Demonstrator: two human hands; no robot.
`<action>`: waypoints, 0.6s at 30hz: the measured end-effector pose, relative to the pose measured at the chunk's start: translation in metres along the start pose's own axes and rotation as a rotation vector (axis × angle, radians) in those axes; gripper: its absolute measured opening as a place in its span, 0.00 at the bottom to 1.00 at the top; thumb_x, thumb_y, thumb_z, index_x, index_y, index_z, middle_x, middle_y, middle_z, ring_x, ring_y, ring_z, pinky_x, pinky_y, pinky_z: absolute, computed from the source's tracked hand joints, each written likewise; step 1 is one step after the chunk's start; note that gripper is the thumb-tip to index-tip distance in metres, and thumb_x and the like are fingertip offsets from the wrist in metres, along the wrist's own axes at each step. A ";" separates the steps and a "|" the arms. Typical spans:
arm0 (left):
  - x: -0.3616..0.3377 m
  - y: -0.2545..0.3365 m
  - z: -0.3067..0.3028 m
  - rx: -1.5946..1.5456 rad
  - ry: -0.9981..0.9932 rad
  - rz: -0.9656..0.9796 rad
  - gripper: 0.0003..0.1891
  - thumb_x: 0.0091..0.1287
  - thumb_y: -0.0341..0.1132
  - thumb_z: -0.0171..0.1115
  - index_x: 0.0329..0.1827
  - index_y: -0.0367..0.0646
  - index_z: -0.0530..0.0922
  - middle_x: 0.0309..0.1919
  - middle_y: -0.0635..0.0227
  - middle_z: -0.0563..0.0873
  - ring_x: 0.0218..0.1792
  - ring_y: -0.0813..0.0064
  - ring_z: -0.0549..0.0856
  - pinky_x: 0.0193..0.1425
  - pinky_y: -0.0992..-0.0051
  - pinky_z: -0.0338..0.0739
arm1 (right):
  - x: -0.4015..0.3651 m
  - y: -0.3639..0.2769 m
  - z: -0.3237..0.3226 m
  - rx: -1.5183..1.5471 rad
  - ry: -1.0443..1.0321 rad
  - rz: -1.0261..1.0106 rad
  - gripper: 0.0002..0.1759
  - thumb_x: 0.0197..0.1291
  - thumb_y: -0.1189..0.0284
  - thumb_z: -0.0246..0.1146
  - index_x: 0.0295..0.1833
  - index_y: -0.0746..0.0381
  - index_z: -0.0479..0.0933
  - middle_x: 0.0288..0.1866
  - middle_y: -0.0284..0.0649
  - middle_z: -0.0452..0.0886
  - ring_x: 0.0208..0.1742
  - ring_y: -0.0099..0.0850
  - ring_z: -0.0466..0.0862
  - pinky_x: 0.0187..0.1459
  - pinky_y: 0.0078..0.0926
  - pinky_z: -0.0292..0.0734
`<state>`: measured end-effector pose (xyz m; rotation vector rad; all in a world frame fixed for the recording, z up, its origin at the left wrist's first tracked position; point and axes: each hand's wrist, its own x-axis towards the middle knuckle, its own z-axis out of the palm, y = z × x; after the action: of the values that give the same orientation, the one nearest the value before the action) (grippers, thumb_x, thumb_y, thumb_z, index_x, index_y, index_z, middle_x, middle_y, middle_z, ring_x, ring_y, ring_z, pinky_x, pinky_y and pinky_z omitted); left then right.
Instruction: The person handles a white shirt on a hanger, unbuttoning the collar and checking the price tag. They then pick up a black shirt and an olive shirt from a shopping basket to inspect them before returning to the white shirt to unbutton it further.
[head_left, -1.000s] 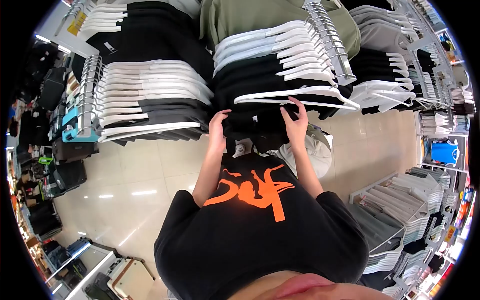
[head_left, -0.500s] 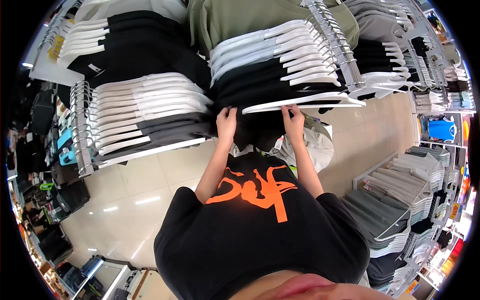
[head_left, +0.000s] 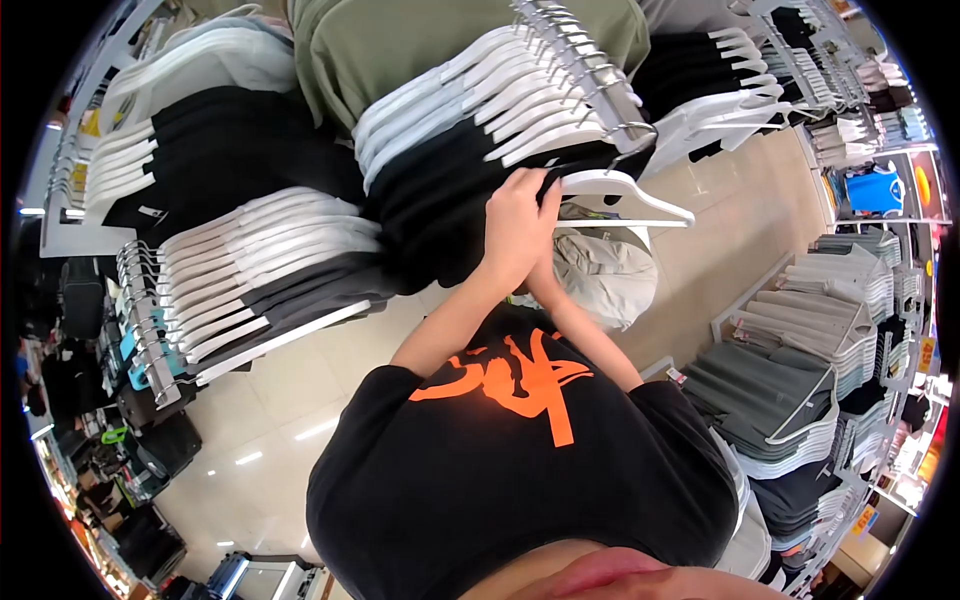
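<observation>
My left hand [head_left: 515, 225] is closed on the black shirt [head_left: 440, 235] beside the left end of a white hanger [head_left: 630, 185]. That hanger is at the front end of the metal rail [head_left: 585, 75], its bare right arm pointing out over the aisle. Behind my left hand and wrist is my right hand [head_left: 543, 270], crossed under it and mostly covered, so its fingers cannot be made out. Several white hangers [head_left: 545, 125] with black and pale blue garments hang just beyond my hands.
Left of my hands, another rail [head_left: 150, 335] carries white and dark grey garments [head_left: 310, 290]. A beige cloth item [head_left: 605, 280] hangs below the white hanger. Folded grey trousers [head_left: 760, 390] fill a rack on the right. Tiled floor [head_left: 300, 420] shows between the racks.
My hands were apart, the right one on the white hanger's bar. Now they are crossed, left over right, beside its left end. The view has shifted, and the hanger appears more tilted.
</observation>
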<state>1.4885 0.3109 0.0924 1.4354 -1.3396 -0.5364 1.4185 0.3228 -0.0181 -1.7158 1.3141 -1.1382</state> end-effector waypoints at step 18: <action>0.007 0.059 0.061 0.572 0.131 -0.080 0.15 0.59 0.50 0.57 0.32 0.48 0.78 0.27 0.69 0.79 0.23 0.61 0.81 0.25 0.65 0.74 | -0.017 0.072 -0.003 0.089 -0.159 -0.091 0.13 0.52 0.78 0.57 0.46 0.66 0.68 0.32 0.49 0.79 0.32 0.37 0.80 0.32 0.29 0.71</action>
<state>1.4123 0.2923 0.1251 1.9546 -1.3951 -0.0993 1.3876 0.3208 -0.0853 -1.7761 1.0831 -1.0703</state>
